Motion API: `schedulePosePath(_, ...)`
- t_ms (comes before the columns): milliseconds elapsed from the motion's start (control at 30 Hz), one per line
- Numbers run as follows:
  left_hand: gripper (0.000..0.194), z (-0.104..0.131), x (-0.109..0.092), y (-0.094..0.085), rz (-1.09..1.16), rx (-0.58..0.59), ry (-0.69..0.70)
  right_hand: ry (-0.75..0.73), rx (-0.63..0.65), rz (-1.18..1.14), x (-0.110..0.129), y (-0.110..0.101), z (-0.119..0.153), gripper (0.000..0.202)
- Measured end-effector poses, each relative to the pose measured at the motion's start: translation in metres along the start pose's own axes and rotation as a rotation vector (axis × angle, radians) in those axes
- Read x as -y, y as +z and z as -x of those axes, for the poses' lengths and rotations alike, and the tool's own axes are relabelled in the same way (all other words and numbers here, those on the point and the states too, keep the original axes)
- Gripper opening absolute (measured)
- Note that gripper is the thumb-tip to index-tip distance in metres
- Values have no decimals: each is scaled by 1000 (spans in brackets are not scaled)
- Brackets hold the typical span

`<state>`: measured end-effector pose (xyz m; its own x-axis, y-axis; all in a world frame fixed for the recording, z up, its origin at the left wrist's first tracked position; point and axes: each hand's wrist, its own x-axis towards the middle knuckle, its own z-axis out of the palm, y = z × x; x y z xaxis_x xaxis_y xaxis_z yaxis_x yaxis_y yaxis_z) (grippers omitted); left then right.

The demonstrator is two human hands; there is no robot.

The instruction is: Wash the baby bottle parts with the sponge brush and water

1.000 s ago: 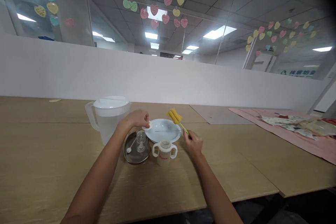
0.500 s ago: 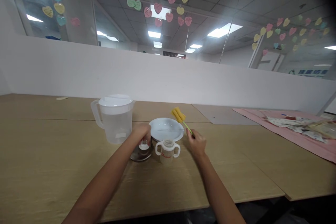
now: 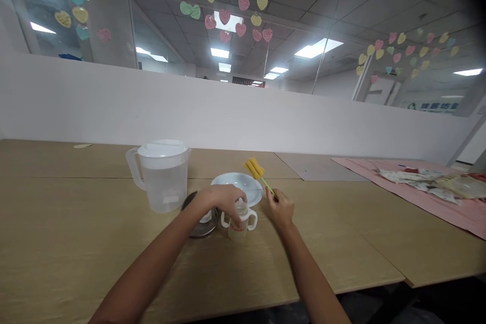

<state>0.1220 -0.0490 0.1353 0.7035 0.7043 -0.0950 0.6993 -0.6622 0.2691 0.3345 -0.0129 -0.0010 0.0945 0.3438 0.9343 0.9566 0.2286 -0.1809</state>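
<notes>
My left hand [image 3: 227, 201] reaches over the two-handled clear bottle [image 3: 238, 230], its fingers apart around the bottle's upper part; whether they touch it is hard to tell. My right hand [image 3: 281, 206] grips the green stick of a yellow sponge brush [image 3: 254, 168], sponge end up and to the left. Behind the bottle lies a white bowl [image 3: 255, 192], partly covered by my left hand. A round metal dish [image 3: 201, 230] with a white piece [image 3: 206, 217] in it sits left of the bottle, partly under my left wrist.
A lidded clear pitcher [image 3: 165, 182] stands behind and left of the metal dish. At the right, a pink cloth [image 3: 357, 165] bears packets and papers. A white wall [image 3: 228, 111] runs behind the table.
My left hand has left the white piece in the metal dish and moved right to the bottle, fingers now spread. My right hand still holds the brush. The view has shifted slightly.
</notes>
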Motion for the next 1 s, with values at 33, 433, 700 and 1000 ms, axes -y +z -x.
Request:
schedulePosePath(33, 55, -2, -2, 5, -24, 6, -4, -1, 1, 1, 0, 0, 0, 37)
schedulePosePath(433, 55, -7, 23, -15, 578, -278, 280, 160, 54, -33, 2, -4, -1, 37)
schedulePosePath(700, 51, -28, 42, -7, 379, -869, -33, -28, -37, -171, 4, -6, 2, 29)
schedulePosePath(1000, 42, -24, 45, -6, -112, -887, -39, -180, -15, -45, -2, -5, -4, 30)
